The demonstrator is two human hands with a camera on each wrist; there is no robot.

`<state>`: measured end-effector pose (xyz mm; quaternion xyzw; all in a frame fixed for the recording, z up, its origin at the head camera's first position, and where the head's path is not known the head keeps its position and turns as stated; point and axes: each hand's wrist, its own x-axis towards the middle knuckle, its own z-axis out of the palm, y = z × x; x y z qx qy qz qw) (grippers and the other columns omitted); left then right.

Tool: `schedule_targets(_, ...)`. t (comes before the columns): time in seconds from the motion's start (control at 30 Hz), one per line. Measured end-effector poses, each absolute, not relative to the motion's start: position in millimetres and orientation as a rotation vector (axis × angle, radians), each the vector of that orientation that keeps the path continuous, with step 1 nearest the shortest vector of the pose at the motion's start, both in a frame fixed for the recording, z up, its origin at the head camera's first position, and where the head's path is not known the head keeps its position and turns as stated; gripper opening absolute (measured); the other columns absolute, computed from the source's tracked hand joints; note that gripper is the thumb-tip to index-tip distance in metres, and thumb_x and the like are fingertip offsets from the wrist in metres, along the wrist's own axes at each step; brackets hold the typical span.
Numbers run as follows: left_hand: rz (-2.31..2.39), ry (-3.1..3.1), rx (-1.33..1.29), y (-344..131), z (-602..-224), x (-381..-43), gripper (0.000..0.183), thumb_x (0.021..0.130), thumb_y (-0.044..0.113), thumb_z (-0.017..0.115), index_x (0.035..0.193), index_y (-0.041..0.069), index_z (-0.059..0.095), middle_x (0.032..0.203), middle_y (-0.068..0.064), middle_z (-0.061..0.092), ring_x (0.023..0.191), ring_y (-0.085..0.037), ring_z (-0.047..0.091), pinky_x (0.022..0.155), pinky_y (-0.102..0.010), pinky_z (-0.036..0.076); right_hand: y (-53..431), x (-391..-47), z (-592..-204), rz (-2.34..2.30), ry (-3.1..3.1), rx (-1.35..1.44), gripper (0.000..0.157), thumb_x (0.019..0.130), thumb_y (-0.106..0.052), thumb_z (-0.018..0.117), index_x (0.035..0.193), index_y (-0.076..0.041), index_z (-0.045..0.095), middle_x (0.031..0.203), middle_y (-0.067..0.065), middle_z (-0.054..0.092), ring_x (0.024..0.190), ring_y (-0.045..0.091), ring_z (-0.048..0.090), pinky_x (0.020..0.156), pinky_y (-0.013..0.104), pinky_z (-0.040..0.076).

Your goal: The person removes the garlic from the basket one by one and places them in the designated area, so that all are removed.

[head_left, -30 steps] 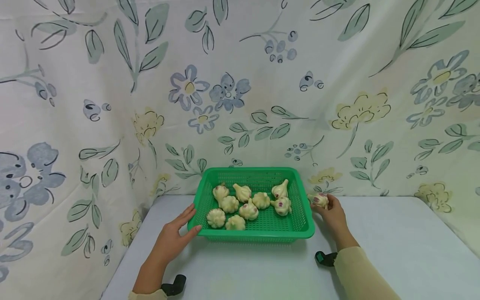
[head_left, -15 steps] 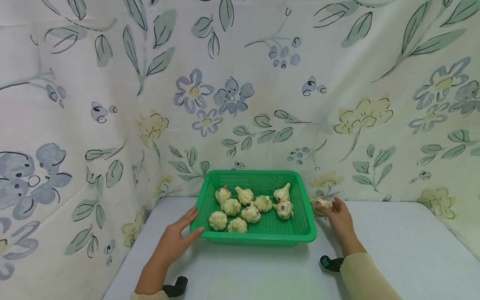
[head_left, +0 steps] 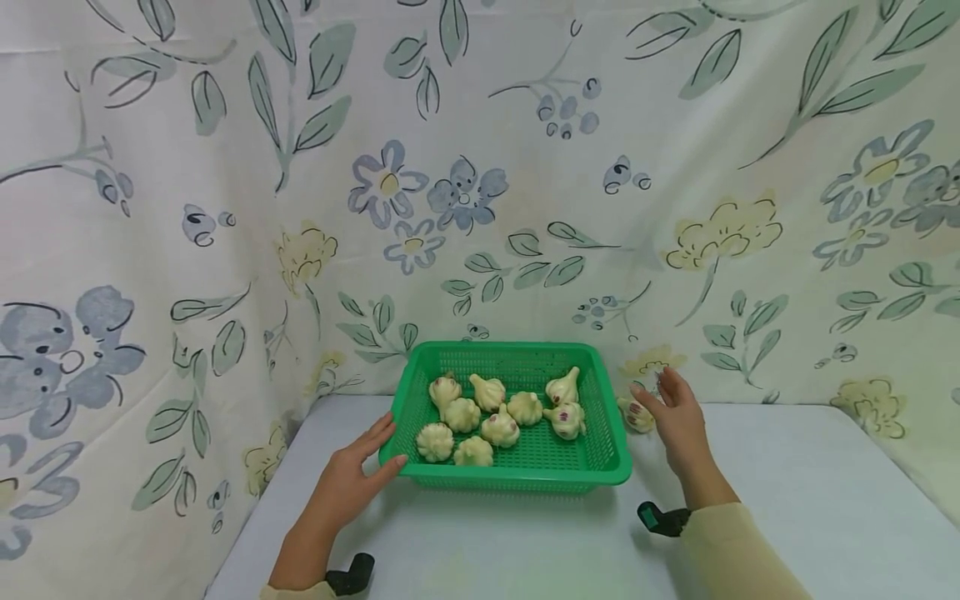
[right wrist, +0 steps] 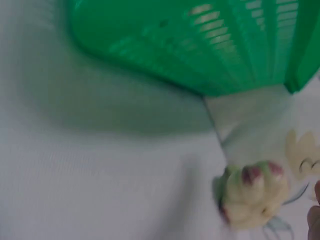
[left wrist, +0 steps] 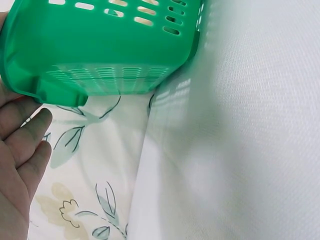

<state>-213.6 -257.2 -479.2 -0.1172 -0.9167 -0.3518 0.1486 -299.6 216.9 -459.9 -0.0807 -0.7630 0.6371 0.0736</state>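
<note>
Several pale garlic bulbs (head_left: 501, 427) with purple marks lie in a green plastic basket (head_left: 517, 473). My left hand (head_left: 347, 483) rests at the basket's front left corner, fingers extended along the left side and thumb at the front rim. In the left wrist view, the left fingers (left wrist: 31, 131) look fairly straight beside the rim. One garlic bulb (head_left: 637, 415) sits on the table just outside the basket's right side. Beside this bulb my right hand (head_left: 684, 429) is raised with its fingers spread, holding nothing. Only fingertips (right wrist: 315, 220) show in the right wrist view, apart from the bulb (right wrist: 254, 196).
A white table (head_left: 525, 550) carries the basket near its back edge. Behind it hangs a floral curtain (head_left: 480, 208), close to the basket and the loose bulb. Dark wrist devices (head_left: 663, 520) are worn on both arms.
My right hand has let go of the garlic bulb, leaving it on the table right of the basket, and its fingers have spread and drawn back. The left hand stays at the basket corner.
</note>
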Motion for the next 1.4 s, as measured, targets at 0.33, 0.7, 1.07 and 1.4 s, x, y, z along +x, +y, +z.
schedule_targets(0.33,-1.001,-2.615,-0.36,-256.7,-478.3,-213.1,0.064,0.091,0.046,0.068,0.143,0.012,0.053,0.153,0.003,0.044,0.139,-0.025,0.043,0.107,-0.052,0.042,184.5,-285.1,-430.5,1.904,-2.292,0.09,0.085,0.094,-0.036,0.067,0.159,-0.013,0.016,0.163,0.006,0.023,0.151,0.024,0.021,0.119,0.048,0.028)
schedule_targets(0.7,-1.025,-2.628,-0.362,-256.6,-477.4,-212.5,0.067,0.09,0.049,0.067,0.144,0.012,0.051,0.154,0.004,0.042,0.14,-0.024,0.041,0.107,-0.051,0.042,152.7,-280.2,-433.4,1.684,-2.498,0.372,0.084,0.09,-0.038,0.072,0.156,-0.012,0.025,0.161,0.008,0.028,0.15,0.03,0.024,0.12,0.051,0.024)
schedule_targets(1.07,-0.994,-2.611,-0.362,-257.4,-480.0,-213.5,0.065,0.091,0.046,0.068,0.144,0.012,0.052,0.154,0.002,0.043,0.139,-0.026,0.043,0.106,-0.053,0.043,141.0,-284.9,-437.7,1.417,-2.634,0.47,0.082,0.089,-0.043,0.072,0.155,-0.018,0.031,0.158,0.009,0.034,0.146,0.034,0.03,0.112,0.063,0.031)
schedule_targets(1.4,-1.014,-2.626,-0.356,-257.4,-478.8,-213.7,0.065,0.091,0.046,0.068,0.144,0.013,0.052,0.154,0.005,0.042,0.14,-0.024,0.042,0.107,-0.051,0.042,132.3,-285.2,-441.7,1.134,-2.761,0.497,0.074,0.089,-0.028,0.074,0.152,-0.016,0.036,0.156,0.015,0.036,0.141,0.04,0.036,0.104,0.063,0.04)
